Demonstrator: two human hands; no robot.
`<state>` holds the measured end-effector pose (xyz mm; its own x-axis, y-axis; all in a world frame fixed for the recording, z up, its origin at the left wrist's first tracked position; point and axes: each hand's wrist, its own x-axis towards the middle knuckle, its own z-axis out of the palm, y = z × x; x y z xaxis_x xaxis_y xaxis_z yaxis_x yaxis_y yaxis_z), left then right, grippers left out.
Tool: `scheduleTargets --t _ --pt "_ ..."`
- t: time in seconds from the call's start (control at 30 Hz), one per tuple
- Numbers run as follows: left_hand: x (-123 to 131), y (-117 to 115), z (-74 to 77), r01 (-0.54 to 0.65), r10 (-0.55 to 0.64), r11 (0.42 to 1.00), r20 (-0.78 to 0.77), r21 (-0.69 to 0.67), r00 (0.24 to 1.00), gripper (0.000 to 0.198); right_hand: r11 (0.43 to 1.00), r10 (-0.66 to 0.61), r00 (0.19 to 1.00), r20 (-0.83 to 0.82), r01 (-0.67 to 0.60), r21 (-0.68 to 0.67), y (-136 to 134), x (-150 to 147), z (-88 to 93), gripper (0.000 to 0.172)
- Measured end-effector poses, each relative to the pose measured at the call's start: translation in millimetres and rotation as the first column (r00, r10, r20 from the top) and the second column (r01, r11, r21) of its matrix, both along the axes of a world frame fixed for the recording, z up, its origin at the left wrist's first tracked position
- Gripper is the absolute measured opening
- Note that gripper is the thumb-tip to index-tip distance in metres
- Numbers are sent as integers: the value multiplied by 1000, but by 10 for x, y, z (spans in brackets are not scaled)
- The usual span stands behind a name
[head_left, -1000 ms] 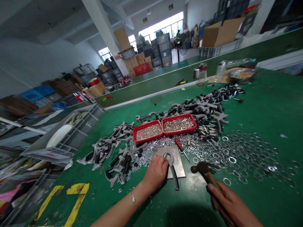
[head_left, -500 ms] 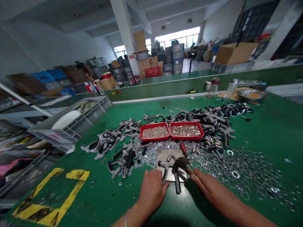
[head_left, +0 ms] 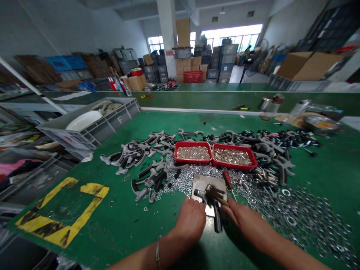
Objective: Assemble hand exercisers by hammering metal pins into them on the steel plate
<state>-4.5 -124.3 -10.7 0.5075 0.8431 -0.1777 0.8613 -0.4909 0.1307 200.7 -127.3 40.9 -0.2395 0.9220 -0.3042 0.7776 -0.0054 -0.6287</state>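
Observation:
My left hand grips a grey cast-metal clamp with a black handle, which rests on a square steel plate on the green bench. My right hand is shut around a wooden-handled hammer, and the hammer's steel head is over the clamp's upper end. Just past the plate lie a red-handled screwdriver and loose lock washers. Two red trays of small metal pieces stand beyond them, among grey forked castings. Large flat washers spread to the right.
A grey plastic crate holding a white plate stands at the bench's left edge. Yellow tape marks the near left surface. A metal bowl and glass jar sit far right, before a second green bench.
The hammer has swung in from the right and now sits over the clamp, with my right hand closer to the plate. My head has turned, so the bench looks more level.

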Motion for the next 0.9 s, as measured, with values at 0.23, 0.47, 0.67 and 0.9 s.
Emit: scheduleTargets --t 0.23,0.47,0.67,0.9 --pt "14 20 -31 14 -14 1000 -33 -3 999 22 991 -56 998 -34 60 117 330 83 3 46" --pt "25 4 -57 5 -5 1000 -10 5 1000 20 993 -29 999 -33 32 110 441 117 -53 46" --pt "-186 -40 -87 26 -35 994 80 104 996 18 982 -115 952 -284 65 -180 166 196 -17 47" --pt "-1816 -727 -301 -78 -25 893 222 444 975 22 877 -436 835 -335 310 -368 -942 487 -366 45"
